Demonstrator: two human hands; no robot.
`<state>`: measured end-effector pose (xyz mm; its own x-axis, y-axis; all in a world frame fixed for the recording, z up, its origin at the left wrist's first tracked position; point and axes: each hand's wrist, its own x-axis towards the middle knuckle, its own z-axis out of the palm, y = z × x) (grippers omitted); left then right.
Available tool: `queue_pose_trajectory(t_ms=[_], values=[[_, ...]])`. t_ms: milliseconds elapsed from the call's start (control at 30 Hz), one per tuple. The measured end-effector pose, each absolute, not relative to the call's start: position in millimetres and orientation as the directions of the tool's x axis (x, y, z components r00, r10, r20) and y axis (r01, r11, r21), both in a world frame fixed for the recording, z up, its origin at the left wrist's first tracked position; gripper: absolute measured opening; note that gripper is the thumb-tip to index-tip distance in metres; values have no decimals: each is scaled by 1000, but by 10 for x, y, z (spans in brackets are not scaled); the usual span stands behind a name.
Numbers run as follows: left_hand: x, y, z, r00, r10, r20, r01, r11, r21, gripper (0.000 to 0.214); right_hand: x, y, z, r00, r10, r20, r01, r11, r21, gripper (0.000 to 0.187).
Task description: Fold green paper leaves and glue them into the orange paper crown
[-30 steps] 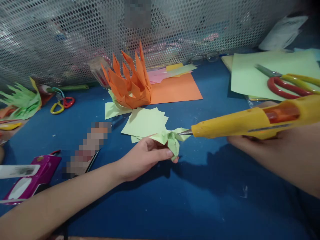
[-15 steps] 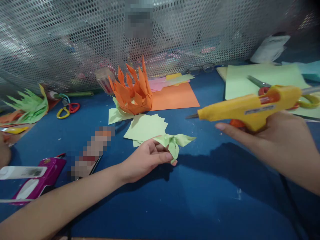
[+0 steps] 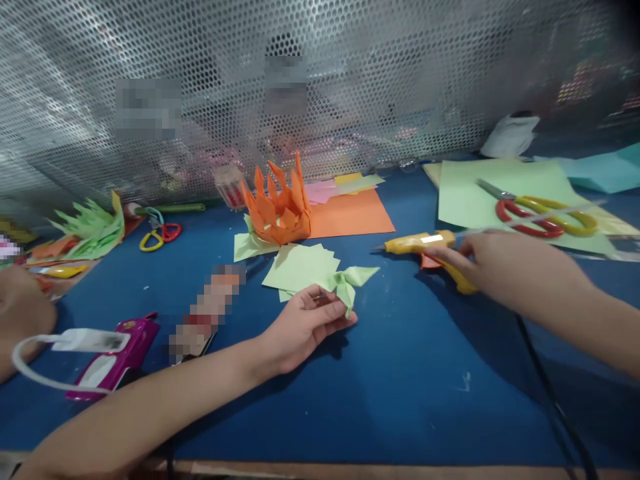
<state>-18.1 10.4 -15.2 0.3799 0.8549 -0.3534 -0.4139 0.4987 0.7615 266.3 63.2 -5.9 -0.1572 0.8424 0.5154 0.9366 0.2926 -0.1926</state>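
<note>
In the head view, my left hand point(image 3: 300, 327) pinches a folded light-green paper piece point(image 3: 349, 279) between thumb and fingers, with pointed flaps spreading to either side. My right hand point(image 3: 520, 273) is closed over the rear of a yellow hot glue gun point(image 3: 417, 243). The gun is low at the tabletop, tilted on its side, its metal nozzle pointing left toward the folded piece but apart from it. A clear glue stick extends from its back. Just behind my left hand lies a pile of light-green paper squares point(image 3: 297, 267).
Behind the squares stands an orange folded-paper ring point(image 3: 280, 213) beside an orange sheet point(image 3: 350, 217). Scissors point(image 3: 545, 217) rest on green paper point(image 3: 455, 187) at right; smaller scissors point(image 3: 160, 237) lie left. A purple case point(image 3: 125, 353) and another person's hand point(image 3: 23, 320) are at left.
My right hand has brought the glue gun down to the tabletop. My left hand still holds the folded paper, now turned slightly. More of the other person's hand shows at left.
</note>
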Motion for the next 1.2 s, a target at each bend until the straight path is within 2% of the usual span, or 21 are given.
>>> queue_pose_trajectory(t_ms=[167, 200, 267, 300, 367, 467, 600, 900, 1200], values=[[-140, 19, -119, 318, 867, -385, -508, 498, 703, 36, 2330, 314, 47, -303, 745, 595, 902, 426, -74, 49], [-131, 6, -114, 310, 868, -387, -523, 496, 694, 36, 2235, 251, 43, -363, 692, 624, 869, 493, -41, 43], [-119, -20, -104, 298, 873, -386, -545, 487, 683, 35, 2054, 156, 26, -563, 428, 707, 704, 696, 139, 20], [-117, -32, -99, 291, 877, -382, -553, 480, 681, 34, 1975, 125, 18, -593, 361, 720, 646, 747, 157, 11], [-119, -55, -87, 286, 883, -373, -562, 470, 681, 34, 1848, 96, 12, -570, 336, 750, 576, 815, 72, 9], [-128, -89, -61, 307, 879, -366, -554, 477, 682, 31, 1732, 94, 25, -525, 395, 754, 542, 838, -61, 16], [-118, -131, -23, 319, 879, -353, -563, 476, 676, 28, 1652, 72, 34, -422, 492, 762, 476, 835, -275, 14], [-28, -185, 14, 302, 883, -358, -567, 469, 677, 29, 1595, 5, -43, -301, 595, 745, 381, 791, -478, 11], [94, -212, 99, 226, 910, -346, -531, 413, 740, 22, 1621, -73, -106, -233, 752, 617, 261, 659, -705, 5]])
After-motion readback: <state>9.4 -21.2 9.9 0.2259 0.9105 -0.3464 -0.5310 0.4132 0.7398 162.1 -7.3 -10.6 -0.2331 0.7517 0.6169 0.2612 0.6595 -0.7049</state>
